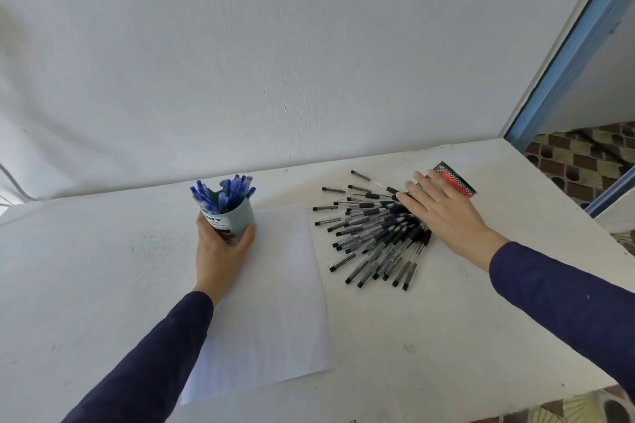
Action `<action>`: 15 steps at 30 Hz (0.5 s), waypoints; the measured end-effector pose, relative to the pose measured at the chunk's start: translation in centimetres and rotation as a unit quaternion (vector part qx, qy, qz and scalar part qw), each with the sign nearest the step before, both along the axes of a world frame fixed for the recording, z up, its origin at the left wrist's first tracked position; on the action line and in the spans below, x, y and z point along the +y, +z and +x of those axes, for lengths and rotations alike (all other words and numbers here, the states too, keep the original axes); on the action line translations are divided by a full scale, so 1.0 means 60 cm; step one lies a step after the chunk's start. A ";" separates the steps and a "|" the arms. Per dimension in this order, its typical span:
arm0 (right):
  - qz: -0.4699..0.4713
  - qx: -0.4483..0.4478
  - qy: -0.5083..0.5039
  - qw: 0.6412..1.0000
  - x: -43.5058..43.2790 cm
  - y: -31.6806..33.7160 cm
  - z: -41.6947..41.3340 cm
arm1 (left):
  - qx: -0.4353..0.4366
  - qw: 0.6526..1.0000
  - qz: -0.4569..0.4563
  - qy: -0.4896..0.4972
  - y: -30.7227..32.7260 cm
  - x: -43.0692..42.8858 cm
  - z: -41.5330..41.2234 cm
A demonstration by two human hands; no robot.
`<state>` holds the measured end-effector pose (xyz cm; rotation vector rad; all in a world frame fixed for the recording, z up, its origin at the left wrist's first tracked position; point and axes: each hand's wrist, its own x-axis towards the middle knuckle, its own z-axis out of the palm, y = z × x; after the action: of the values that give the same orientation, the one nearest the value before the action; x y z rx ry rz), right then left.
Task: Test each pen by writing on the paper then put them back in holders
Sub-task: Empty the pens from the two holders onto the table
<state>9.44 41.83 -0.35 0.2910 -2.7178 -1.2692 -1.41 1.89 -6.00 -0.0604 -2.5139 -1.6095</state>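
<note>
My left hand (220,247) grips a pale blue holder (237,216) that stands upright on the table, full of blue pens (226,192). A white sheet of paper (271,302) lies flat in the middle. To its right a heap of black pens (374,233) is spread out on the table. A black mesh holder (455,178) with a red band lies tipped on its side behind the heap. My right hand (439,209) is flat with straight fingers, resting over the heap's far right end, next to the mesh holder's mouth.
The white table (103,268) meets a white wall at the back. Its right edge drops off to a patterned floor (584,161) beside a blue door frame (567,55). The front edge runs near the bottom right.
</note>
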 end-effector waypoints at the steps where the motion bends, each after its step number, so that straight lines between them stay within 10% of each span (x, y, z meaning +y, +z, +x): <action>1: -0.006 0.006 0.000 1.000 0.005 -0.001 -0.002 | -0.002 1.000 0.001 -0.001 0.000 -0.001 0.000; 7: -0.082 0.061 -0.044 0.994 0.039 0.007 0.006 | 0.003 1.000 0.001 -0.003 -0.001 -0.002 0.000; 10: -0.266 0.150 -0.087 0.948 0.059 0.023 0.000 | 0.001 1.000 0.029 -0.008 -0.001 -0.004 0.000; 13: -0.534 0.252 -0.086 0.802 0.025 0.051 -0.034 | -0.011 0.998 0.062 -0.006 0.004 -0.006 0.002; 15: -0.746 0.249 -0.078 0.612 -0.032 0.066 -0.067 | -0.013 0.997 0.076 -0.003 0.007 -0.005 0.006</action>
<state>5.43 39.94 3.61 -0.4340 -2.2705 1.0224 -1.06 1.59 -5.57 -0.0283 -2.4025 -1.8094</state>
